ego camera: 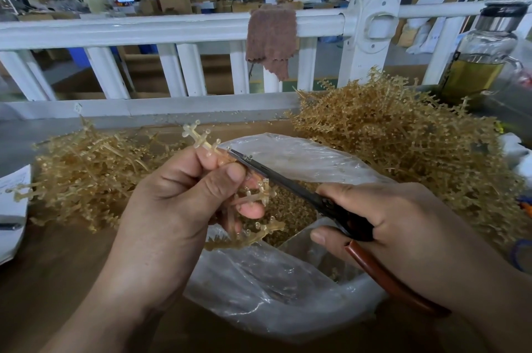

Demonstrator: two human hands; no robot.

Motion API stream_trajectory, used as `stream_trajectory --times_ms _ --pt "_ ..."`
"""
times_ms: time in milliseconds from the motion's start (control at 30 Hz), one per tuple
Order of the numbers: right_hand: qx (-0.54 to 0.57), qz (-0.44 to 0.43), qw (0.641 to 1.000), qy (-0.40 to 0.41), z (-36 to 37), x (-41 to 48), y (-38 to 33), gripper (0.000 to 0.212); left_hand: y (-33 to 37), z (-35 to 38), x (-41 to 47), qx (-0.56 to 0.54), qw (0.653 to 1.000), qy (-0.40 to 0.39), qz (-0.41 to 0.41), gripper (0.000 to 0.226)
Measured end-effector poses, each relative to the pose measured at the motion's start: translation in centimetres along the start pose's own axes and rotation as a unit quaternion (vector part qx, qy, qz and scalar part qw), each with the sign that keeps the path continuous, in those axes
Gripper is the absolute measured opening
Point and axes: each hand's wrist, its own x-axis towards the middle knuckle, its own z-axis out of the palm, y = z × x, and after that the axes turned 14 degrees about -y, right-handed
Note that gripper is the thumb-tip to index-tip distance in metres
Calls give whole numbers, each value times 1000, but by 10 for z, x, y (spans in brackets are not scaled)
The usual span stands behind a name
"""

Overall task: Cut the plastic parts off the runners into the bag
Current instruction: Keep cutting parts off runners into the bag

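My left hand [178,203] grips a translucent amber runner [201,141] with small parts along it, held over the open clear plastic bag [288,289]. Loose cut parts [290,208] lie inside the bag. My right hand [403,226] holds scissors [276,177] with dark blades and red-brown handles. The blade tips touch the runner just beside my left thumb. More of the runner hangs below my left fingers, over the bag's mouth.
A big heap of amber runners [403,145] lies at the right, a smaller heap [86,168] at the left. A white railing [172,27] with a brown cloth [270,36] stands behind. A glass bottle [483,59] is at far right, white paper [11,208] at far left.
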Motion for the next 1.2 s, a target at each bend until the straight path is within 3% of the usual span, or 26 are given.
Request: stream_trajectory --times_ms 800,933,1200 --pt "-11 9 1000 -1 1 -1 -3 44 -3 -1 0 -23 1000 13 -12 7" --pt "17 30 999 1 4 0 -1 48 -1 -1 -1 -29 999 7 -14 18" --pt "88 44 994 -39 1 1 1 36 -5 -4 0 -36 999 20 -25 9"
